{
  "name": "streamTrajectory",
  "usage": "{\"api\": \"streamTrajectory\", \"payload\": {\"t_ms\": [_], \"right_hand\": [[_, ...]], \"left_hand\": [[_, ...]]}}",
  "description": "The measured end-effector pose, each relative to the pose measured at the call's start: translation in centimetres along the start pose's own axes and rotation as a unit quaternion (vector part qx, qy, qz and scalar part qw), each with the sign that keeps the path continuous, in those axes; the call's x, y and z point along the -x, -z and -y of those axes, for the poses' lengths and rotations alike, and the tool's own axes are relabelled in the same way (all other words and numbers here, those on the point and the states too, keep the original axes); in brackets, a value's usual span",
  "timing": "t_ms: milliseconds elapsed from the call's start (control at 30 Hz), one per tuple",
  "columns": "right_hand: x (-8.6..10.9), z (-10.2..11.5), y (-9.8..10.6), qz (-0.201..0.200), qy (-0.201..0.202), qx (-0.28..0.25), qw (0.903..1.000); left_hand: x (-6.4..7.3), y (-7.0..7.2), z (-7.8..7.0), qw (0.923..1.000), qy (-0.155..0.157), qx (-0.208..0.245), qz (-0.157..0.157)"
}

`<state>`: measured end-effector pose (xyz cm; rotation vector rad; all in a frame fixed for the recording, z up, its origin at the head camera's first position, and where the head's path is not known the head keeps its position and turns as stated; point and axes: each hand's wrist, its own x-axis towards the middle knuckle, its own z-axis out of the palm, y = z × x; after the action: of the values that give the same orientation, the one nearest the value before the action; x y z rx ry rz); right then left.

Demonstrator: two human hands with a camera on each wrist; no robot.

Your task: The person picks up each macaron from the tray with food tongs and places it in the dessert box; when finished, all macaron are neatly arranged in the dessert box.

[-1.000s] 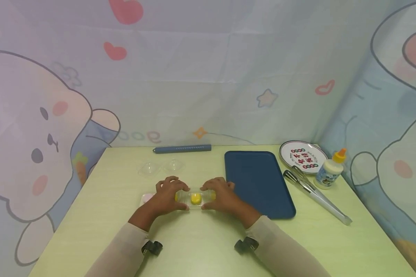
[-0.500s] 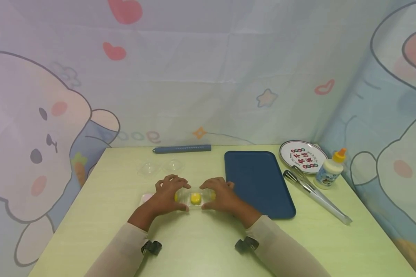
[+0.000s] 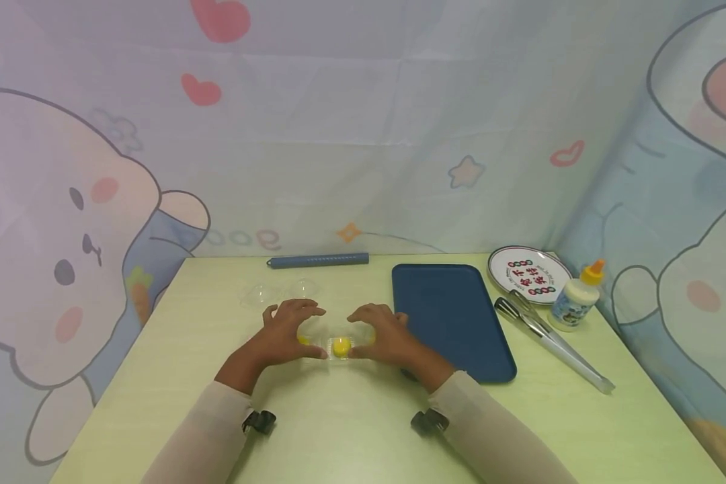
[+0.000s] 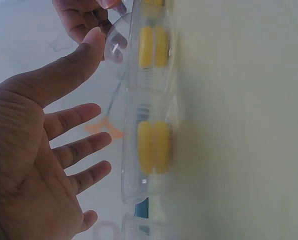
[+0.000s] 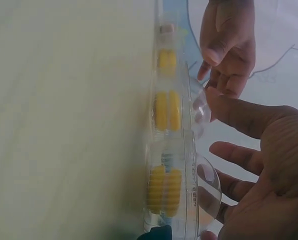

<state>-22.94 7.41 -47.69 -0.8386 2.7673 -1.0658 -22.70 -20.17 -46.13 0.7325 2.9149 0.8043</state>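
Observation:
A row of clear plastic cases holds yellow macarons; the middle macaron [image 3: 341, 347] shows between the two hands in the head view. My left hand [image 4: 44, 130] has its fingers spread beside a case, a gap showing between them and the macaron [image 4: 154, 147] inside. That nearest case shows no dome, while the case beyond it wears a clear domed lid [image 4: 118, 42]. On the other side, my right hand [image 5: 269, 165] has loosely bent fingers at another domed lid [image 5: 209, 192], some seen through the plastic. Its thumb reaches the middle case's dome [image 5: 200, 112].
Two clear domes [image 3: 261, 294] lie behind the left hand. A dark blue tray [image 3: 454, 323] sits right of the hands, with metal tongs [image 3: 556, 343], a printed plate [image 3: 529, 274] and a white bottle [image 3: 573, 304] beyond. A blue-grey rod [image 3: 317, 260] lies along the back edge.
My left hand has shifted up and slightly left, covering the pale pink thing seen before. The right hand has risen a little, its thumb now nearer the middle macaron.

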Motion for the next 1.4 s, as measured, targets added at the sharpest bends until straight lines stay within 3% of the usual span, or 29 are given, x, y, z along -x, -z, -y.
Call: {"api": "streamTrajectory", "payload": {"t_ms": [467, 900, 1400], "right_hand": [[-2.2, 0.7, 0.5, 0.009, -0.019, 0.004, 0.9998], [-4.2, 0.6, 0.8, 0.025, -0.038, 0.015, 0.9988], [-5.3, 0.6, 0.7, 0.037, -0.066, 0.022, 0.9969]], "left_hand": [[-1.5, 1.9, 2.1, 0.9961, 0.081, -0.026, -0.021], [-4.0, 2.7, 4.1, 0.9858, 0.158, -0.057, 0.011], [-5.9, 2.6, 5.1, 0.9803, 0.190, -0.051, 0.016]]}}
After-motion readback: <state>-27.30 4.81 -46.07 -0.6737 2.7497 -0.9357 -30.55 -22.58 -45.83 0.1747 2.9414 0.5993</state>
